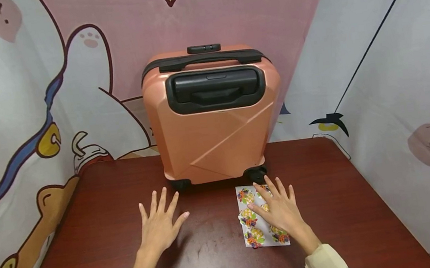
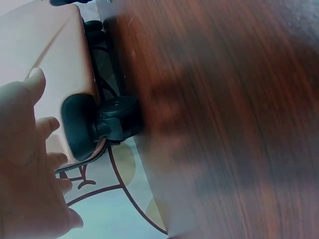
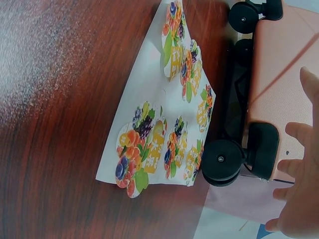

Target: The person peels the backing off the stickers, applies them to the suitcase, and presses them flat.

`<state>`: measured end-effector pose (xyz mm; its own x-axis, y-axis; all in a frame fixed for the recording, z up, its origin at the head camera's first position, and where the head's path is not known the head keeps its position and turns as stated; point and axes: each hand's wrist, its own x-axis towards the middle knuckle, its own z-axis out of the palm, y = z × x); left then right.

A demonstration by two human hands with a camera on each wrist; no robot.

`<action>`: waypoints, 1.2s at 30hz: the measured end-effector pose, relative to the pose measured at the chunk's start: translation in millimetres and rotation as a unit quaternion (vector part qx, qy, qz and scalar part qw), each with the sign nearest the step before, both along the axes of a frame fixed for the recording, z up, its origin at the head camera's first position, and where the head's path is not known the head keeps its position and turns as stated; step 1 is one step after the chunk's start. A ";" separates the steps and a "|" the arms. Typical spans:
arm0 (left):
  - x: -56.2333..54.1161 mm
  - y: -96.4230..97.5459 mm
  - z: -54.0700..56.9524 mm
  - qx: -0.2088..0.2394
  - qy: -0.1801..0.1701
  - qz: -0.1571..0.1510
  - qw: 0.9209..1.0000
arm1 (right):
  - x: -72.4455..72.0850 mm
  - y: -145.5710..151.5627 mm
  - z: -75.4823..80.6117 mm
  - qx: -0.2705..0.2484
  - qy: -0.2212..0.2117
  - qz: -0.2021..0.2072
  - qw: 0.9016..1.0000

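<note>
A salmon-pink suitcase (image 1: 215, 138) stands upright at the back of the table, its black handle (image 1: 215, 89) facing me. My left hand (image 1: 159, 226) is held with fingers spread in front of the suitcase's left wheel (image 2: 119, 117), holding nothing. My right hand (image 1: 280, 209), fingers also spread, is over a white sheet of fruit stickers (image 1: 267, 240) and partly hides it in the head view. In the right wrist view the sticker sheet (image 3: 114, 159) lies on the table beside a suitcase wheel (image 3: 222, 162), with some stickers lifting at their edges.
The dark red-brown wooden table (image 1: 110, 238) extends to both sides of the hands. Behind it and along both sides hangs a cloth (image 1: 263, 5) printed with cartoon figures. A black combination lock (image 1: 203, 48) sits on top of the suitcase.
</note>
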<state>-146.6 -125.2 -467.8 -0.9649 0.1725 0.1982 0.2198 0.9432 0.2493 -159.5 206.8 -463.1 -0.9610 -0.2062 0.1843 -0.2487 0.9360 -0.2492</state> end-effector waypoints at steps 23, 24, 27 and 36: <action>-7.7 8.5 -0.6 0.018 -0.032 -0.023 0.999 | -2.7 9.3 2.5 0.022 -0.030 0.000 0.999; -8.7 10.1 -0.4 0.019 -0.037 -0.026 0.999 | -2.8 10.8 2.2 0.023 -0.031 0.000 0.999; -13.2 16.7 -0.1 0.028 -0.053 -0.041 0.997 | -3.0 17.1 0.5 0.017 -0.037 0.002 0.999; -31.5 49.8 -4.2 0.178 -0.138 -0.092 0.970 | -8.7 37.5 -9.4 -0.108 -0.106 0.008 0.988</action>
